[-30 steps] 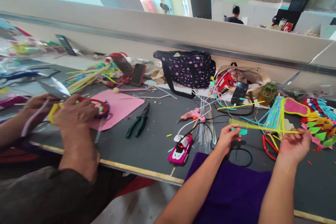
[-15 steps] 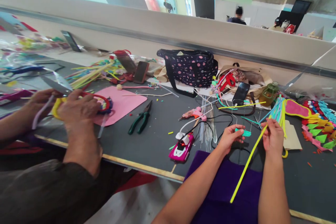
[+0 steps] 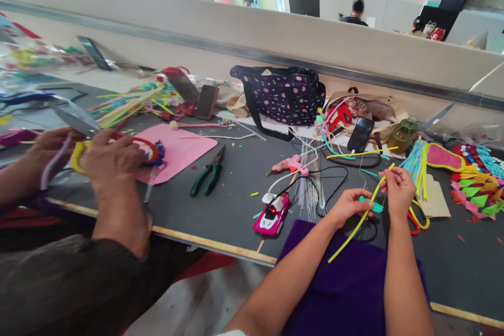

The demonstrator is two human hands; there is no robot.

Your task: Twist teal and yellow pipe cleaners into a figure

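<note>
My right hand (image 3: 398,191) pinches a yellow pipe cleaner (image 3: 356,228) near its upper end. The stem curves down to the left and passes across the fingers of my left hand (image 3: 352,209). A small teal piece with thin wire (image 3: 377,207) is held in my left fingertips, between both hands. Scissors with red and yellow handles (image 3: 420,219) lie just right of my right hand, partly hidden. A purple cloth (image 3: 334,278) lies below my forearms.
On the left a co-worker's hands (image 3: 112,160) hold scissors (image 3: 81,157) and a lilac stem. Green pliers (image 3: 208,172), a pink glue gun (image 3: 289,165), and a magenta power strip (image 3: 271,218) with cords lie mid-table. A patterned bag (image 3: 281,97) and a bottle (image 3: 403,134) stand behind.
The yellow pipe cleaner has gone from straight to curved and now reaches across my left fingers. My right hand has moved slightly left and up. The scissors beside it show more.
</note>
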